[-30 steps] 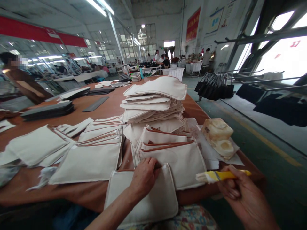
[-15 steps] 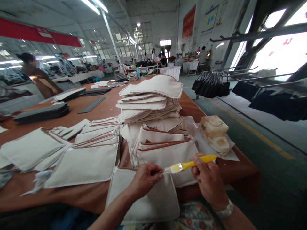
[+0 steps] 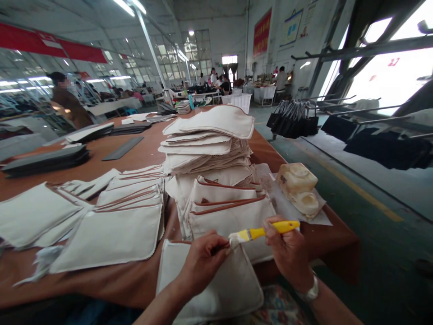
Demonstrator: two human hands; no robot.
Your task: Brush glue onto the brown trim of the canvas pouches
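Note:
My left hand (image 3: 204, 259) is closed in a pinch on the top edge of a cream fabric pouch (image 3: 232, 289) with brown edging. The pouch lies tilted at the table's front edge, over my lap. In my right hand (image 3: 289, 253) is a yellow-handled paintbrush (image 3: 259, 232), pointing left. Its pale bristles touch the pouch's upper right corner, right beside my left fingertips. Just behind stand leaning cream pouches (image 3: 233, 221) with brown-edged openings. My left fingers partly hide the pinched edge.
A tall stack of cream pieces (image 3: 206, 131) rises behind the pouches. More pouches (image 3: 111, 239) lie left on the brown-covered table (image 3: 135, 282). A stained plastic container (image 3: 297, 178) stands on paper at right. Dark sheets (image 3: 47, 160) lie far left; a person (image 3: 69, 106) is beyond.
The brush bristles have come down and left onto the pouch's corner by my left fingers. The pouch has swung slightly right at its lower end. The whole view has shifted a little.

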